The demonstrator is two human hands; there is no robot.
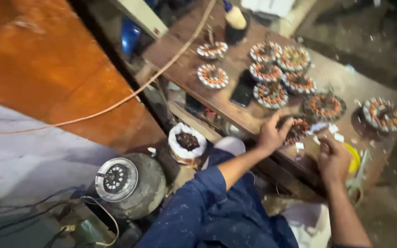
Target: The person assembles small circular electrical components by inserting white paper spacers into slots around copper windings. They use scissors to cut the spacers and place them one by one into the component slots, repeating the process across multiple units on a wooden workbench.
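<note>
My left hand [273,132] rests on a round copper-wound motor stator [297,130] at the near edge of the wooden workbench [187,57], fingers curled over its left side. My right hand [333,158] is closed beside it, just right of the stator, near small white paper slips [334,131] and a yellow object [354,156]. What the right hand pinches is too blurred to tell. Several more wound stators [271,94] lie spread across the bench.
A dark phone-like slab [242,92] lies among the stators. A bottle [235,18] stands at the far end. Below the bench sit a white bag of dark scraps [187,141], a round metal motor housing [116,179] and loose cables. An orange wall [47,59] is left.
</note>
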